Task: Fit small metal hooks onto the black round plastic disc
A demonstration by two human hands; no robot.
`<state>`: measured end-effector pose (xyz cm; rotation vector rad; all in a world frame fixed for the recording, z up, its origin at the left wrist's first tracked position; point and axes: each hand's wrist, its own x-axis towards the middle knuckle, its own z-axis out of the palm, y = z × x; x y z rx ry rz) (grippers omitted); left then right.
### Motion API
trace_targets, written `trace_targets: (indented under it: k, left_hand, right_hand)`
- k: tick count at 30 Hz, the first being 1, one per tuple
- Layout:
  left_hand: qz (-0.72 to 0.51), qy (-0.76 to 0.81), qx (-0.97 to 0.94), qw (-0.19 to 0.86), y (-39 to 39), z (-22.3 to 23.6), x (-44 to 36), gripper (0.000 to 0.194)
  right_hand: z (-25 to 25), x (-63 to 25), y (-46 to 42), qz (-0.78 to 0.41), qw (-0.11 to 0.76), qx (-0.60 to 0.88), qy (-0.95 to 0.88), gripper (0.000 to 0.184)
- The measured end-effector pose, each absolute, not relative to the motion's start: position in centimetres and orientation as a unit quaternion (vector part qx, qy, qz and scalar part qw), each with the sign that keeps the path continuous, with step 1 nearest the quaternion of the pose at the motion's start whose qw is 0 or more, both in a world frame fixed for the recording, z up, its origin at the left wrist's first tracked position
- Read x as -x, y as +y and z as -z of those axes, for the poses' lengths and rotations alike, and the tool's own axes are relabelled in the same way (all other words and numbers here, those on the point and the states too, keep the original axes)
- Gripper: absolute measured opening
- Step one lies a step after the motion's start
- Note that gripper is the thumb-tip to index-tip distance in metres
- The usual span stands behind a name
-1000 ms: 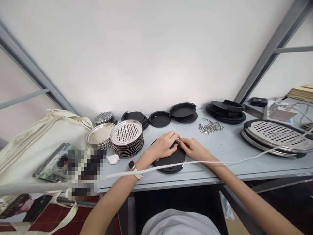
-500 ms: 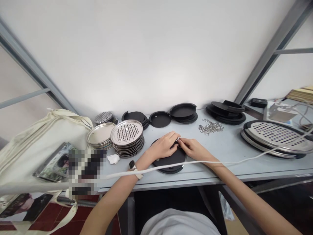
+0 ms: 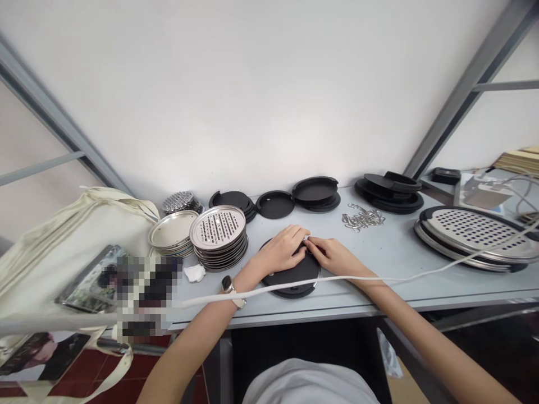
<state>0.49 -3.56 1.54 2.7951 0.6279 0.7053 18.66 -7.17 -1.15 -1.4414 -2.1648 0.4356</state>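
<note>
On the desk in front of me lies a black round plate with a raised rim, a thin bright metal piece showing at its right edge. My left hand rests over this plate, closed, its bent fingers reaching the far right rim. Against them my right hand pinches a small metal wire loop with thumb and forefinger. The fingers hide most of the loop, and how it sits on the plate cannot be made out. Back to the right is a loose heap of similar metal loops.
A stack of round metal grater discs and plain metal discs stand left. Black round plates line the wall. Grater discs in black rims lie right. A white cable crosses in front; a cream bag hangs left.
Both hands stay at the far right rim of the black plate with almost no movement. The bright bit between the fingertips shows less now than before.
</note>
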Motion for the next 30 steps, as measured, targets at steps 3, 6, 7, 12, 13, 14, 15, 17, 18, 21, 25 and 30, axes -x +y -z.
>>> trace_targets:
  k: [3, 6, 7, 12, 13, 14, 15, 17, 18, 21, 25, 30]
  left_hand:
    - [-0.237, 0.212, -0.943, 0.098, -3.47, -1.38, -0.51, 0.027]
    - [-0.239, 0.212, -0.942, 0.102, -3.35, -1.16, -0.53, 0.028]
    - [-0.241, 0.211, -0.942, 0.102, -3.31, -1.08, -0.54, 0.029]
    - [-0.243, 0.21, -0.941, 0.104, -3.21, -0.86, -0.57, 0.031]
    - [-0.245, 0.21, -0.941, 0.105, -3.2, -0.84, -0.58, 0.031]
    - [-0.246, 0.21, -0.941, 0.105, -3.18, -0.83, -0.58, 0.031]
    - [-0.246, 0.209, -0.94, 0.105, -3.17, -0.82, -0.59, 0.032]
    - [-0.245, 0.209, -0.941, 0.103, -3.13, -0.8, -0.59, 0.032]
    - [-0.244, 0.209, -0.941, 0.102, -3.11, -0.78, -0.58, 0.032]
    - [-0.244, 0.21, -0.941, 0.103, -3.09, -0.77, -0.54, 0.033]
    - [-0.244, 0.211, -0.941, 0.105, -3.11, -0.76, -0.52, 0.033]
    - [-0.244, 0.21, -0.941, 0.103, -3.12, -0.74, -0.57, 0.032]
  right_hand:
    - [1.27, -18.74, -7.16, -0.152, 0.244, 0.536, -0.793, 0.037]
    - [1.34, -18.87, -7.13, -0.141, 0.24, 0.544, -0.791, 0.037]
    - [1.34, -18.91, -7.12, -0.137, 0.239, 0.546, -0.791, 0.037]
    - [1.27, -18.91, -7.09, -0.136, 0.233, 0.544, -0.795, 0.037]
    - [1.27, -18.89, -7.08, -0.138, 0.233, 0.543, -0.795, 0.037]
    - [1.28, -18.89, -7.08, -0.14, 0.232, 0.542, -0.795, 0.037]
    - [1.29, -18.88, -7.07, -0.142, 0.232, 0.542, -0.795, 0.037]
    - [1.32, -18.9, -7.06, -0.143, 0.232, 0.542, -0.795, 0.037]
    - [1.33, -18.91, -7.06, -0.144, 0.232, 0.543, -0.795, 0.036]
    - [1.33, -18.92, -7.08, -0.147, 0.23, 0.543, -0.794, 0.036]
    - [1.38, -18.9, -7.06, -0.15, 0.229, 0.544, -0.793, 0.036]
    - [1.57, -18.98, -6.89, -0.147, 0.226, 0.542, -0.796, 0.037]
